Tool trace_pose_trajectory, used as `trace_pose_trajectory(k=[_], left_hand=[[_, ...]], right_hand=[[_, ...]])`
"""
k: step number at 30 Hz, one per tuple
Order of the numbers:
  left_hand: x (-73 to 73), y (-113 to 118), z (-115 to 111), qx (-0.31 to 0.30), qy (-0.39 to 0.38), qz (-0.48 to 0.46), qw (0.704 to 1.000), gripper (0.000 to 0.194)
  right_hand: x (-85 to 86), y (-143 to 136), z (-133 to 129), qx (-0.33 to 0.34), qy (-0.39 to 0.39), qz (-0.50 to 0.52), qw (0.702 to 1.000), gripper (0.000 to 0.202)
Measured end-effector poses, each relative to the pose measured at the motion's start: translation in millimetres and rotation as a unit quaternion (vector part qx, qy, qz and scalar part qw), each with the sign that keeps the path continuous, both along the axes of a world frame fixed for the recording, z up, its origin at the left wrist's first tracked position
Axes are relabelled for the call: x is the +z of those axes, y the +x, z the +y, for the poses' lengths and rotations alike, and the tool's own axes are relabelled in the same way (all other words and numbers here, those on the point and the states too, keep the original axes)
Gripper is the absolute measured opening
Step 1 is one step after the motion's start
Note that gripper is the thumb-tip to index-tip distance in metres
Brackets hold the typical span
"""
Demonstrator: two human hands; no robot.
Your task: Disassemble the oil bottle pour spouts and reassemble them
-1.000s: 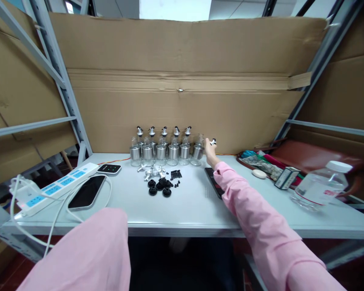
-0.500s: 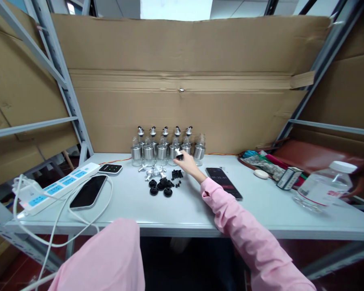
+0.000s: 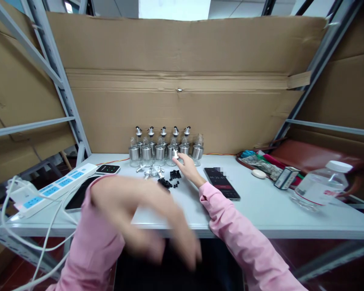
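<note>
My right hand (image 3: 186,165) pinches a small silver pourer spout (image 3: 175,154) between thumb and fingers, just in front of the front row of glass bottles (image 3: 160,152). These bottles have silver metal sleeves and uncapped necks. Behind them, several bottles carry silver pourers with black tips (image 3: 163,131). Loose silver spouts (image 3: 153,171) lie in front of the bottles, with small black tubes (image 3: 175,174) beside them. My left hand (image 3: 145,210), blurred by motion, hangs large in the foreground with its fingers apart and nothing visible in them. It partly hides the black round stoppers (image 3: 164,183).
On the left are a white power strip (image 3: 57,188) with cables, a small black-faced device (image 3: 108,169) and a partly covered phone (image 3: 79,196). A phone (image 3: 222,183) lies right of centre. Farther right stand a small box (image 3: 286,178) and a plastic bottle (image 3: 321,186). Cardboard (image 3: 182,48) closes the back.
My left hand has come up from below the table edge into the foreground, covering most of the black stoppers. My right hand stays by the bottles with the spout. The view has shifted slightly.
</note>
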State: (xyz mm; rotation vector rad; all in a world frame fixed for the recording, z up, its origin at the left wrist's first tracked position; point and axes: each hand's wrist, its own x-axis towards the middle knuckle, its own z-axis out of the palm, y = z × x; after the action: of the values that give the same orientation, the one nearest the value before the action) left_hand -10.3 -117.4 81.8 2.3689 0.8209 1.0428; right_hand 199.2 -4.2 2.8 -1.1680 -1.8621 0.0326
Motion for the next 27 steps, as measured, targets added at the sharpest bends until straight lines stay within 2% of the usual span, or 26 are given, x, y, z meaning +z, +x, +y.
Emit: trace_pose_trajectory(k=[2,4,7,9,11,14,18,20,24,27], left_hand=[[8.8,8.8,22.3,-0.013,-0.008,-0.030,0.999,0.028],[5.1,21.5,48.3,0.023,-0.008,-0.094,0.995,0.032],[-21.1,39.7,78.8,0.151,-0.010,-0.139,0.979,0.033],[-40.4,46.9,88.2,0.167,-0.018,-0.148,0.974,0.032],[-53.4,49.2,91.3,0.169,-0.013,-0.177,0.969,0.027],[-61.2,46.6,93.9,0.168,0.013,-0.208,0.963,0.023],[-66.0,40.9,100.0,0.116,0.035,-0.187,0.975,0.037],[-68.1,40.1,100.2,0.099,0.074,-0.169,0.978,0.041],[-69.0,42.8,92.1,0.103,0.204,-0.121,0.966,0.039],[-69.1,45.2,86.6,0.098,0.237,-0.093,0.962,0.042]], right_hand=[[4.2,-4.8,-6.7,-0.016,0.029,-0.020,0.999,0.030],[7.1,-8.9,-12.1,-0.038,0.052,-0.028,0.998,0.030],[7.9,-13.8,-15.9,-0.040,0.074,-0.034,0.996,0.031],[7.3,-16.1,-16.9,-0.015,0.078,-0.030,0.996,0.031],[7.2,-17.5,-18.4,0.025,0.084,-0.025,0.996,0.029],[7.9,-18.1,-22.0,0.079,0.096,-0.028,0.992,0.022],[6.9,-17.3,-22.8,0.114,0.121,-0.028,0.986,0.019],[5.2,-16.4,-20.4,0.106,0.140,-0.045,0.983,0.023],[3.2,-12.6,-16.3,0.039,0.186,-0.059,0.980,0.021],[4.6,-9.8,-18.1,0.040,0.208,-0.050,0.976,0.027]])
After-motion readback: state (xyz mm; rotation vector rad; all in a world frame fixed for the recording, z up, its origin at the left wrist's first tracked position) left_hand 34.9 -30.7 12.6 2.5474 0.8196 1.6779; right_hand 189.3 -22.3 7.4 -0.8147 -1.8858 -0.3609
